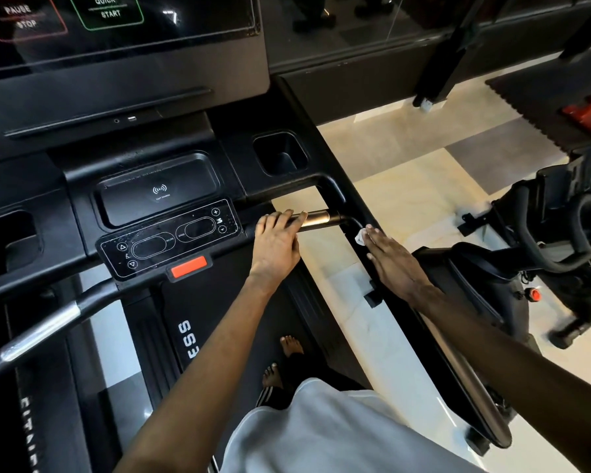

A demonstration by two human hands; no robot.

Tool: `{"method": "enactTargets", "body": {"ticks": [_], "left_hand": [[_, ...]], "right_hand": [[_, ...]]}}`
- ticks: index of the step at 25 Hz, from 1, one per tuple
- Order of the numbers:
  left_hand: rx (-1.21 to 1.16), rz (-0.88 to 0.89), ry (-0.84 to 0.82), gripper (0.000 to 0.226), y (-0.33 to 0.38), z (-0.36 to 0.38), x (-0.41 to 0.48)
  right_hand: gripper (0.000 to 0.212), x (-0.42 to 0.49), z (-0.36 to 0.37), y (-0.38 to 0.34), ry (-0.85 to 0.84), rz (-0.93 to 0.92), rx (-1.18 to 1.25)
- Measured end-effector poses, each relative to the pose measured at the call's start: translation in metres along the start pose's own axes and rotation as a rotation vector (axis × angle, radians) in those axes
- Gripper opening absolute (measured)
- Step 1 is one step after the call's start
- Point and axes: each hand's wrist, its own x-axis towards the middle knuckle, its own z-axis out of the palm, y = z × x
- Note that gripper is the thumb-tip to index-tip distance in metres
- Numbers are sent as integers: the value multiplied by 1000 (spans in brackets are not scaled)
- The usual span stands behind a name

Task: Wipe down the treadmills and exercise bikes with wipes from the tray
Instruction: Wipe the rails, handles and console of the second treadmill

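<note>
Right hand point(394, 264) at 3 o'clock from centre: fingers straight, flat, palm down, pressing white wipe point(359, 237) onto black treadmill side rail point(357, 259). Wipe bunched under fingertips, crumpled edge showing at their 9 o'clock. Left hand point(277, 245) near centre, at 9 o'clock of wipe, apart from it: fingers curled over bronze-toned grip bar point(316, 220), holding it. Control panel point(171, 237) at 9 o'clock of left hand. Exercise bike point(560, 227) far out at 3 o'clock.
</note>
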Motion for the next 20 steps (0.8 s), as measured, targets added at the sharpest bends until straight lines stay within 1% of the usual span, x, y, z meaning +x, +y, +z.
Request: {"method": "enactTargets", "body": {"ticks": [2, 6, 9, 11, 12, 15, 16, 20], "left_hand": [[2, -12, -9, 57, 2, 0, 1], [-9, -28, -29, 54, 3, -2, 2], [-29, -26, -57, 51, 2, -5, 3], [-41, -22, -76, 50, -1, -10, 6], [-39, -19, -85, 50, -3, -11, 8], [-22, -18, -100, 51, -12, -14, 11], [-14, -23, -106, 51, -15, -15, 12], [23, -55, -132, 51, -24, -21, 10]], "right_hand": [[47, 18, -7, -1, 62, 36, 148], [26, 53, -4, -17, 313, 227, 474], [23, 69, 1, -30, 455, 364, 655], [25, 78, -5, -46, 442, 412, 730], [25, 80, -7, -56, 411, 394, 738], [26, 81, -12, -75, 356, 254, 650], [26, 83, -13, -72, 349, 242, 651], [25, 93, -14, -67, 384, 357, 692]]}}
